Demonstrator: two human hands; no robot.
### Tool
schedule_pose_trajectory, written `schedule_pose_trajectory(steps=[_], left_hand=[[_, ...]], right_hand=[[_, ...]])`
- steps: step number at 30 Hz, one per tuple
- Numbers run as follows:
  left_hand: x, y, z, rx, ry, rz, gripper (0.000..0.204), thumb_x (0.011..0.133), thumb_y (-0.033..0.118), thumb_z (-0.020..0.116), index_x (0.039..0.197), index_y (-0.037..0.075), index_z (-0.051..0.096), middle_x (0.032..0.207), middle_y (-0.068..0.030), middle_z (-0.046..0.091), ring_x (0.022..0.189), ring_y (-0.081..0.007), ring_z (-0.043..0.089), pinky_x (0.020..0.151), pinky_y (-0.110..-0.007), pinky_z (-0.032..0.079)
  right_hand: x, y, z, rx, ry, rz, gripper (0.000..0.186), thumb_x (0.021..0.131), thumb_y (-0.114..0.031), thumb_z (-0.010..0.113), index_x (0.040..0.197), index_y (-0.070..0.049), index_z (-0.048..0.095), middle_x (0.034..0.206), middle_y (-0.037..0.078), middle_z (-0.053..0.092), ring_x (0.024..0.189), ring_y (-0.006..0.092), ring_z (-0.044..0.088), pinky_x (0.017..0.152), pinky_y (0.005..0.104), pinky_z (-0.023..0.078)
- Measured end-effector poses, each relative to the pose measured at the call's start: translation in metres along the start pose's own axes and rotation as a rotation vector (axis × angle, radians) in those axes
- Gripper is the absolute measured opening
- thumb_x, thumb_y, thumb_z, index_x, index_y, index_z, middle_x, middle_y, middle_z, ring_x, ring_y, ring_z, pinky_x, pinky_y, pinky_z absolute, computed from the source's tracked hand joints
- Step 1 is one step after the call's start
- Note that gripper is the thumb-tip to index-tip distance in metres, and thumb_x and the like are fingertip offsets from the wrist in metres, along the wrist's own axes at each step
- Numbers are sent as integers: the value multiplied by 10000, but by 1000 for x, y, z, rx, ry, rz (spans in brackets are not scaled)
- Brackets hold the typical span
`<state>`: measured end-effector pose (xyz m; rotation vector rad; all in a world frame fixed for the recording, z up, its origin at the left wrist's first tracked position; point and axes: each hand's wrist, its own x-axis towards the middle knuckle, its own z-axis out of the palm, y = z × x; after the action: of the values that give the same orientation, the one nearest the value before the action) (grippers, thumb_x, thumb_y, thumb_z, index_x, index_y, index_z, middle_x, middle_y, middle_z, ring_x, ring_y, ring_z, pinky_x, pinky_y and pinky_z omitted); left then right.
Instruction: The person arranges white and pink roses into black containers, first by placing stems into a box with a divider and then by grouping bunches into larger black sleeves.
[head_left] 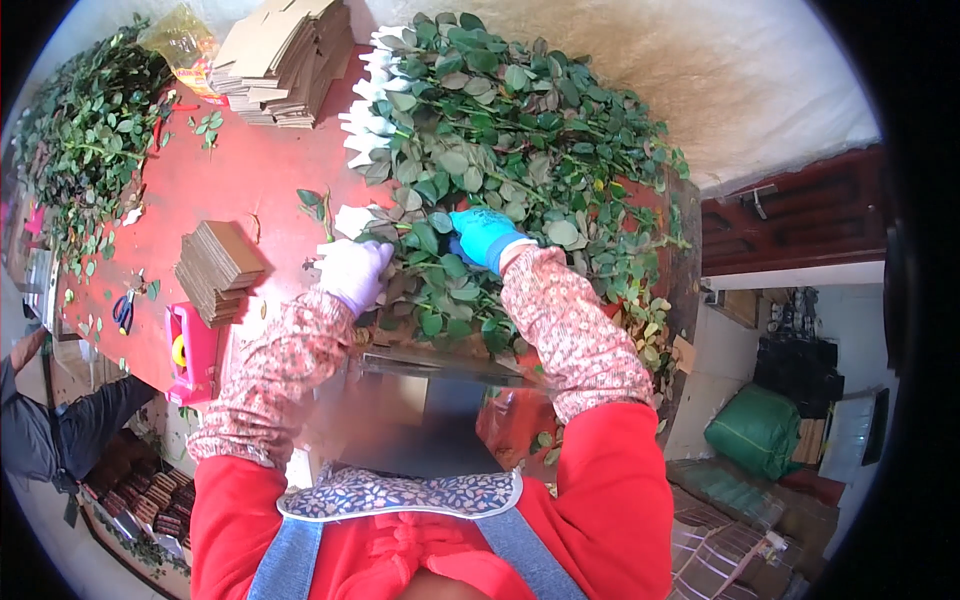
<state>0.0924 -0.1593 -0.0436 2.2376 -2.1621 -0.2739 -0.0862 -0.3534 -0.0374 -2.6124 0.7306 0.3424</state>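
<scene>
In the head view my left hand (355, 270), in a pale lilac glove, is closed on leafy rose stems just below a white-wrapped flower head (356, 218). My right hand (482, 236), in a blue glove, reaches into the leaves with curled fingers, gripping stems of the same foliage. Above both hands lies a large heap of leafy rose stems (520, 110), with white-wrapped heads (368, 128) lined up along its left end. A small loose sprig (315, 208) lies on the red tabletop (230, 170) to the left.
Cardboard stacks (280, 55) (215, 270), a pink tape dispenser (185, 355), shears (125, 310) and more greenery (85, 130) are on the table. Another person's dark-clothed legs (70, 430) show at lower left. A green sack (750, 430) lies on the floor at right.
</scene>
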Motion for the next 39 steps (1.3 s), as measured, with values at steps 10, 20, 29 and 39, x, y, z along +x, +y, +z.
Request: schedule_pose_trajectory(steps=[10,20,29,39], left_hand=[[-6,-2,24,75,73,62,202,805,158,638,1002,113,637,947,-99,605,877,-319,638,695,-447,529],[-6,0,26,-41,39,33,117,806,169,614,897,101,639,881,-84,596,890,-288,631,710,-463,530],[-8,-8,28,22,223,91,97,785,203,587,851,160,645,865,-38,606,950,-266,583,880,-489,450],[22,-23,-28,-190,382,162,282,709,129,684,986,119,629,826,-103,613,822,-321,636,718,-435,499]], right_hand=[[-66,68,-124,659,787,230,277,848,-10,614,1112,-30,694,934,61,722,835,179,658,767,347,538],[32,59,-98,338,357,52,352,831,-207,712,1159,-84,683,1029,175,720,904,298,673,830,434,534],[51,69,-83,-105,230,357,317,788,-317,710,1033,-118,741,1028,180,718,953,391,680,840,481,544],[-91,71,-107,183,368,-190,328,771,-119,719,1074,-7,666,910,140,678,804,291,649,710,387,538]])
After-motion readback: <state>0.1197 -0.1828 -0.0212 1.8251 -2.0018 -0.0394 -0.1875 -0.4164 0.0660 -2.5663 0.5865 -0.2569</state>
